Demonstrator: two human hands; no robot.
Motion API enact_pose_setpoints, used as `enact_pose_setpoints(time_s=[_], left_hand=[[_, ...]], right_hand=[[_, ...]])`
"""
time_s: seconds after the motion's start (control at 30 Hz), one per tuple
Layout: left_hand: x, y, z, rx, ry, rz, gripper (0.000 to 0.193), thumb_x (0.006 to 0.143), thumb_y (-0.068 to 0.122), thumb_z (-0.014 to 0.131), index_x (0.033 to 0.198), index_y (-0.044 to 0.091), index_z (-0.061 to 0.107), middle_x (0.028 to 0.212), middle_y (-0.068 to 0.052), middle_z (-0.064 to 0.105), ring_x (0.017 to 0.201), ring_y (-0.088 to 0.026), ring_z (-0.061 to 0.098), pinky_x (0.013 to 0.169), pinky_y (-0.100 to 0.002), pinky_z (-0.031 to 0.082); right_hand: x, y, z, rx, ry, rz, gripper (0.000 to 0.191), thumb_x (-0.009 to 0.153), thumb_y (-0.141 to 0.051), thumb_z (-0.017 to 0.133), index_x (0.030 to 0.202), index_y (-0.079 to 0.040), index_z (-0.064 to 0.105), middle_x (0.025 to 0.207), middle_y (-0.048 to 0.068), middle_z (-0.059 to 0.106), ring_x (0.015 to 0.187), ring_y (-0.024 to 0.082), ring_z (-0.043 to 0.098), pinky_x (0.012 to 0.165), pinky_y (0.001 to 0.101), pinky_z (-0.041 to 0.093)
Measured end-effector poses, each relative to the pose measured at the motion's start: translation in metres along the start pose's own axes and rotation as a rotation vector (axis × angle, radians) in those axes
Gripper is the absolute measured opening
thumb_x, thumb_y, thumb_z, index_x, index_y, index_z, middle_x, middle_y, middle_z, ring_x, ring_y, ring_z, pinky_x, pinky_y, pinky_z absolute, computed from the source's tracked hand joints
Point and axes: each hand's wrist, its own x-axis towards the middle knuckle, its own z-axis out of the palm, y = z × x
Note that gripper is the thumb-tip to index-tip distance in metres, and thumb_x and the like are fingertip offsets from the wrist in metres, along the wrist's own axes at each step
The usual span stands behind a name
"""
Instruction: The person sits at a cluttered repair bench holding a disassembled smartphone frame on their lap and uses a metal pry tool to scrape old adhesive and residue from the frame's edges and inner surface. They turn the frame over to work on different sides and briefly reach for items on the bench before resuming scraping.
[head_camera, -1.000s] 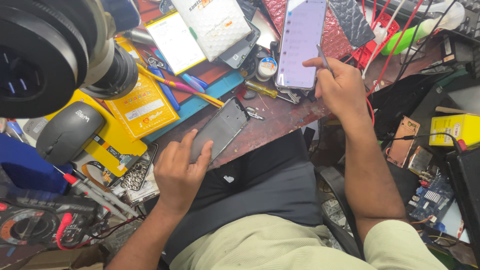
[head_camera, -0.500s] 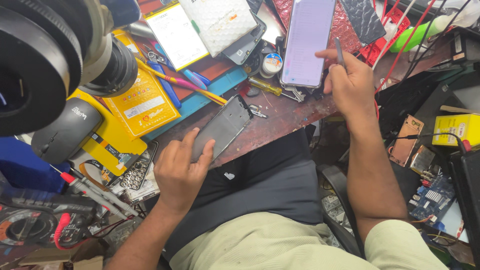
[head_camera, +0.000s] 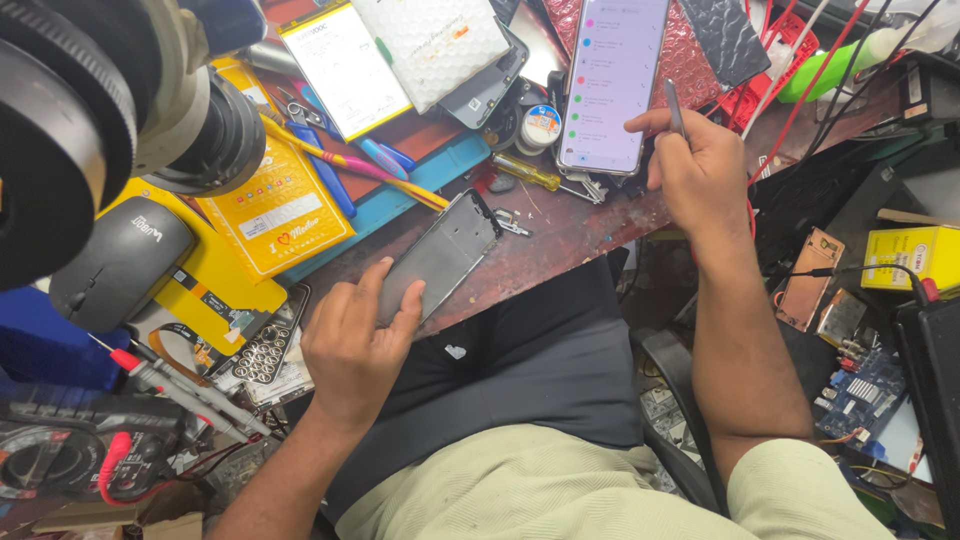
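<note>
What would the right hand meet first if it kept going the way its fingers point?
Most likely the lit phone: the right hand, holding a thin tool, points at its lower edge, nothing between. Depth is unclear.
</note>
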Motion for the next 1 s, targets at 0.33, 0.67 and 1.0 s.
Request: enact_pose_setpoints(time_s=[0.33,0.67,1.0], left_hand=[[0.0,0.0,0.0,-0.006,-0.005,-0.008,0.035,0.089,0.019,0.086,0.115,0.002,0.07,0.073,-0.009,0.051,0.063,-0.028,0.054,0.058,-0.042,0.044],[0.0,0.0,0.0,-0.011,-0.013,-0.011,0.035,0.089,0.019,0.086,0.114,0.002,0.071,0.074,-0.009,0.051,0.063,-0.027,0.054,0.058,-0.041,0.044],[0.0,-0.001,0.0,-0.002,-0.013,-0.01,0.035,0.089,0.02,0.086,0.115,0.002,0.07,0.074,-0.009,0.051,0.063,-0.027,0.054,0.058,-0.042,0.044]], right_hand=[[-0.003,-0.005,0.001,0.002,0.074,-0.026,0.031,0.099,-0.006,0.048,0.111,-0.003,0.077,0.064,0.0,0.059,0.058,0.004,0.053,0.054,0.0225,0.039],[-0.004,-0.004,0.0,-0.017,0.127,-0.04,0.032,0.102,-0.005,0.047,0.115,-0.004,0.076,0.068,0.001,0.061,0.061,0.005,0.055,0.057,0.0234,0.041],[-0.008,-0.015,0.006,-0.194,0.071,-0.128,0.054,0.09,-0.004,0.046,0.137,-0.011,0.071,0.063,0.003,0.059,0.06,0.009,0.059,0.062,0.0269,0.048]])
